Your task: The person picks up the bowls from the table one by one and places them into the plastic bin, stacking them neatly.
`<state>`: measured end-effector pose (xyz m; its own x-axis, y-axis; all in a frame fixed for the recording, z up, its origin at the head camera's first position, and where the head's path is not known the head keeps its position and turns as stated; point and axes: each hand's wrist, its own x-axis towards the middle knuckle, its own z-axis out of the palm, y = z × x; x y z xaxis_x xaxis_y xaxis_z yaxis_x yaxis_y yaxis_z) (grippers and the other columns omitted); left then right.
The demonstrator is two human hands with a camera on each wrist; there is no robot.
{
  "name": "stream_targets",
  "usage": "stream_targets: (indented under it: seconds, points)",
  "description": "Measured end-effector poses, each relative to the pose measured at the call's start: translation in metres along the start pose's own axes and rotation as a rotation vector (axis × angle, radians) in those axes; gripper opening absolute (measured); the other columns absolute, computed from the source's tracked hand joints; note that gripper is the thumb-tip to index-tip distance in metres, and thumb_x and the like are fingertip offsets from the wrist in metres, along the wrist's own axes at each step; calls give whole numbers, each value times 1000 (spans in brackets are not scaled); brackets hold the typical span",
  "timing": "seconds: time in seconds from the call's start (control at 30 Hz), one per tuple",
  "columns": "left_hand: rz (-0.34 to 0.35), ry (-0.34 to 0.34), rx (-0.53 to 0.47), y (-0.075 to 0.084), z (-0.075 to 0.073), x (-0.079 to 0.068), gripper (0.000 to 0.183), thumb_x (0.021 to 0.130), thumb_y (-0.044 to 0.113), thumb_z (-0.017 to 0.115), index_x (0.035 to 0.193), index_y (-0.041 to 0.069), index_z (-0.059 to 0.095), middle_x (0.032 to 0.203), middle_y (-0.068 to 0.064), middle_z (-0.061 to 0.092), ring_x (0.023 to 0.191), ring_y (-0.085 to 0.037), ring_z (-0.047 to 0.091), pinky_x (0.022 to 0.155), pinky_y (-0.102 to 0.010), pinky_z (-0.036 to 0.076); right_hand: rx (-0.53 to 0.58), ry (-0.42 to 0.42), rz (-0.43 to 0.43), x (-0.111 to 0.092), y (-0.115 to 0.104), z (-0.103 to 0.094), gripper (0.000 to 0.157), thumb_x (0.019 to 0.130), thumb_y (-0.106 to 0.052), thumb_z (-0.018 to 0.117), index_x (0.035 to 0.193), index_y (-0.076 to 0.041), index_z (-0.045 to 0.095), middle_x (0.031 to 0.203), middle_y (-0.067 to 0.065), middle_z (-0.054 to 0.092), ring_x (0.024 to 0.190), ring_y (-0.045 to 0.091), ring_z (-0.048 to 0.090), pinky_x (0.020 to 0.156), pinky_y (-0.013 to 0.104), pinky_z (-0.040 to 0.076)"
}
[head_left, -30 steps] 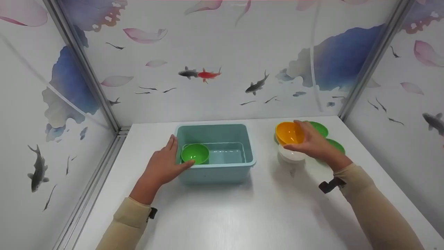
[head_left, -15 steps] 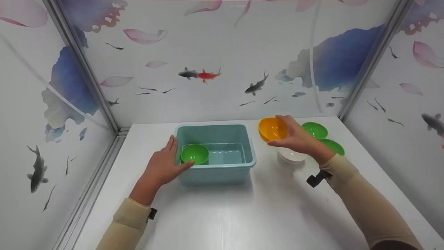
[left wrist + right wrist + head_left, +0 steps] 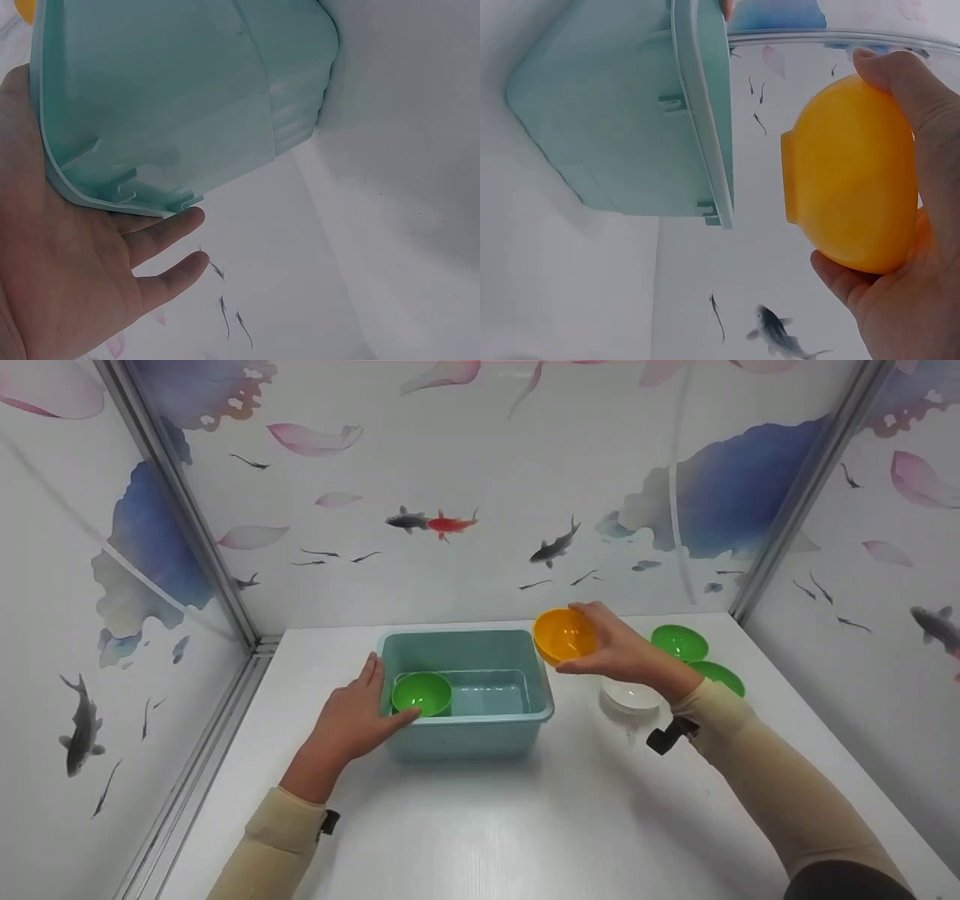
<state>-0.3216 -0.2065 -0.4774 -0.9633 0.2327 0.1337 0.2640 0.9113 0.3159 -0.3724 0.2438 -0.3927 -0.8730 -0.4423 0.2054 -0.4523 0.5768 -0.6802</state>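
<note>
My right hand point(image 3: 611, 647) holds an orange bowl point(image 3: 851, 176) by its rim, thumb on one side and fingers on the other. The bowl is raised beside the right rim of a light blue plastic bin point(image 3: 465, 739), its mouth tilted toward the head camera. At the bin's near left corner rests my left hand point(image 3: 352, 716), its thumb over the front rim and its fingers straight along the left side. In the left wrist view those fingers point(image 3: 169, 232) extend along the rim's outside. Inside the bin, at the left, sits a green bowl point(image 3: 421, 694).
A white bowl point(image 3: 630, 697) stands on the white table point(image 3: 480, 825), partly under my right forearm. Behind that arm are two green bowls, one farther back point(image 3: 680, 643) and one nearer point(image 3: 718, 679). Patterned white panels point(image 3: 480, 472) enclose the table's back and sides.
My right hand has carried the orange bowl left from the other bowls to beside the bin's right rim, uncovering more of the white and green bowls. My left hand has stayed put.
</note>
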Motion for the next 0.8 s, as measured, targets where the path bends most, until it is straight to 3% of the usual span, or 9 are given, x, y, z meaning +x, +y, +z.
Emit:
stream_targets:
  seconds: [0.23,0.47,0.8]
  points:
    - [-1,2,-3,-1,0,0,124,98,84,56,174,-5,16,181,-23,18,149,-52,51,121,-63,43,-5,-48,-29,15,-17,9,105,83,-42,98,164,-9,41,146,13,50,126,33,57,101,46,58]
    - [-7,-4,-15,0,0,-2,129,95,92,49,174,-4,15,182,-23,18,151,-53,48,122,-64,42,-13,-88,-52,29,-28,21,109,82,-44,99,165,-7,40,147,15,50,126,33,57,101,46,58]
    - [-9,-8,-17,1,-1,-1,127,96,88,54,174,-4,15,182,-23,18,150,-53,49,123,-63,41,-52,-135,-63,49,-42,35,112,80,-49,99,165,-7,40,147,12,51,124,30,58,101,43,57]
